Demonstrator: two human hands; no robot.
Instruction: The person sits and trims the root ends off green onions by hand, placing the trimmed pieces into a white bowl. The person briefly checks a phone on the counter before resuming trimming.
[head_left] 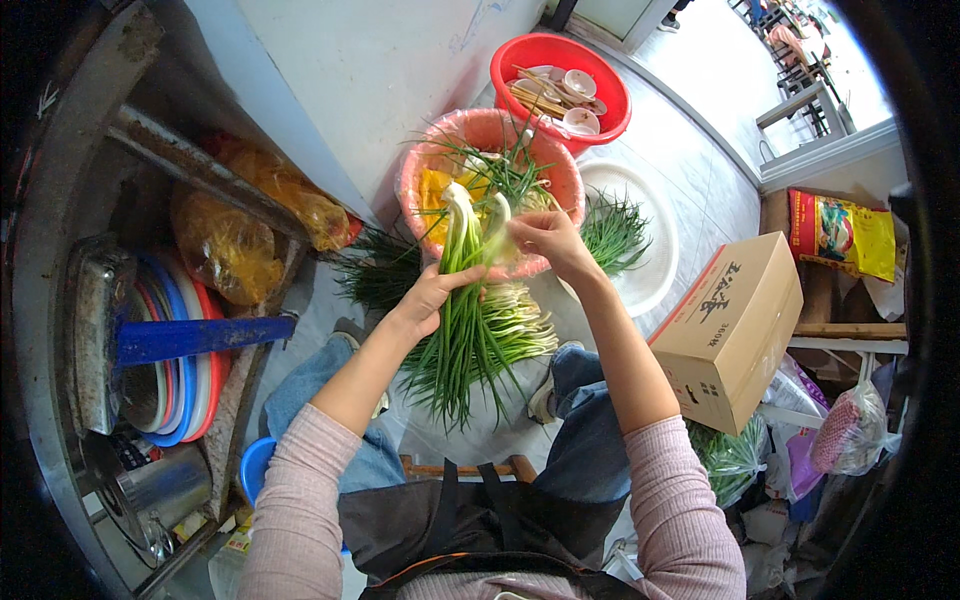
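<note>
My left hand [430, 300] is wrapped round a bunch of scallions [461, 240], white root ends up and green leaves hanging down. Just right of it, my right hand [550, 240] pinches at a pale scallion stalk [499, 212], smeared by motion. Below the hands, more scallions [515, 310] lie in a heap on the floor, white ends to the right. Behind them stands a pink basin [418, 160] lined with clear plastic, holding scallion trimmings and something yellow. Dark green leaves [375, 268] lie to its left.
A red basin [612, 90] with white bowls and chopsticks stands at the back. A round white tray [655, 225] holds green leaves. To the right are a cardboard box [735, 320] and bagged goods [850, 430]. Shelving at left holds colourful trays [190, 350] and a metal pot [165, 490].
</note>
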